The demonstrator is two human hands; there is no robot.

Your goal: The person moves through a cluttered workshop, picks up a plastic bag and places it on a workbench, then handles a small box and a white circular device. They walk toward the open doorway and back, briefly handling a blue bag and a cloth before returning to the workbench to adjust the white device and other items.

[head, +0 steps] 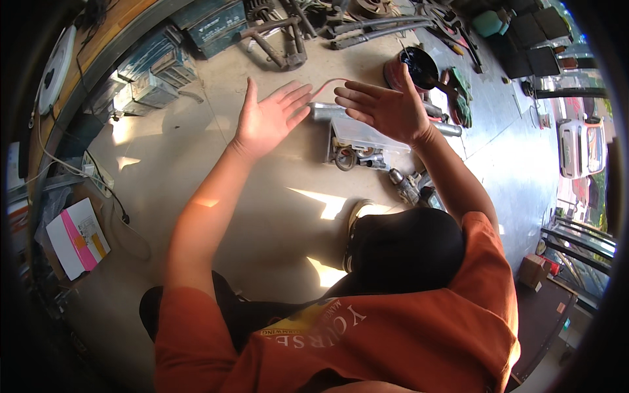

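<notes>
Both arms reach out over the floor, palms showing. My left hand (270, 118) holds nothing; its fingers are straight and the thumb stands apart. My right hand (385, 110) is likewise bare and spread, in front of a clear plastic case (368, 135) whose lower part holds metal rings and sockets (346, 158). Behind the case lies a metal tube (322, 112), partly hidden by the right hand. Nearer my knee a cordless drill (405, 185) rests on the floor, partly covered by my right forearm. A bucket (415, 69) with dark contents stands beyond the right fingers.
A rusty metal bicycle frame part (280, 44) and dark metal tubes (378, 24) lie at the far side. Green gloves (461, 98) lie right of the bucket. Teal boxes (216, 29) stand far left. A power strip (98, 172) and a printed carton (78, 238) are at the left.
</notes>
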